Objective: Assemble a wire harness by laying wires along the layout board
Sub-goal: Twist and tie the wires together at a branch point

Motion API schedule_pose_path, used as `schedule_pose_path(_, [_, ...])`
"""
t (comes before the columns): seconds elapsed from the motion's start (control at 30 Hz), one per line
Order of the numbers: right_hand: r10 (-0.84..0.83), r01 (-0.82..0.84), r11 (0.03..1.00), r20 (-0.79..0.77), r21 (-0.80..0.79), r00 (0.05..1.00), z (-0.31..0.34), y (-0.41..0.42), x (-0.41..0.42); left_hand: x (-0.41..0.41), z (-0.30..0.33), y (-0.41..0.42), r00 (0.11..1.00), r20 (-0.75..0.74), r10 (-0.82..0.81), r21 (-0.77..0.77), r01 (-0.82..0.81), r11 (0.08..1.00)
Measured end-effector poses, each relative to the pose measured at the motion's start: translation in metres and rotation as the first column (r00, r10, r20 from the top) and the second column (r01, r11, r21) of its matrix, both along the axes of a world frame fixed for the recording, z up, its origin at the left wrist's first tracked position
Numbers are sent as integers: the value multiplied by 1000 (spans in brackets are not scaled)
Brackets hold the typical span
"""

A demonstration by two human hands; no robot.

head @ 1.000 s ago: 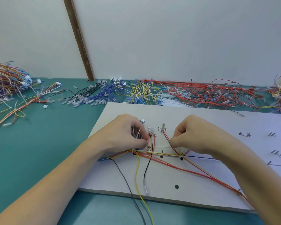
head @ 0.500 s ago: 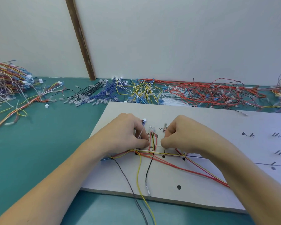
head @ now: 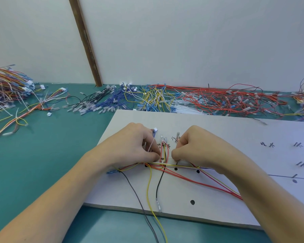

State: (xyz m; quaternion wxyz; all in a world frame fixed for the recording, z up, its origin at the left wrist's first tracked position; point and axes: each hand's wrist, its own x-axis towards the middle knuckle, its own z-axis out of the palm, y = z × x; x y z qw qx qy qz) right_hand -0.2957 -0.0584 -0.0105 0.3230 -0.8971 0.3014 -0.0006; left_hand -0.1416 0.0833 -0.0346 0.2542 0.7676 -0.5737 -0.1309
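Both hands on the white layout board (head: 218, 130), fingers curled. Left hand (head: 130, 146) pinches a thin pale wire (head: 150, 146) between thumb and fingertips, just left of a short upright cluster of red and yellow wires (head: 164, 151). Right hand (head: 198, 148) curled tight just right of that cluster, thumb tip down near the horizontal wire bundle (head: 179, 166); what it grips is hidden. Bundle runs flat between the hands, with red strands fanning right. Yellow wire (head: 148, 190), black wire (head: 159, 183) and grey wire (head: 133, 188) trail off the front edge. Board is matte, flat, with dark round holes and inked marks. Loose wire piles (head: 218, 100) lie along the back of the teal table (head: 42, 155).
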Motion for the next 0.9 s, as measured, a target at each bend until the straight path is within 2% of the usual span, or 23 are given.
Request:
schedule_pose_path(0.17, [-8,8,1000,14,1,1000,0,2,1,-3,-1,-3,998,44,35,10,-35,999])
schedule_pose_path(0.4, [14,-14,1000,42,-14,999,-6,1,2,-8,2,-3,972,224,-75,132,46,990])
schedule_pose_path(0.6, [89,-57,975,141,-213,986,-16,2,1,-8,5,0,988,131,-83,135,65,989])
schedule_pose_path(0.77, [89,-44,985,280,-164,956,-27,-2,-6,-6,5,4,996,80,-42,101,34,994])
schedule_pose_path(0.9, [164,-112,979,338,-167,927,-30,-1,-7,-5,5,3,998,45,-46,95,41,995])
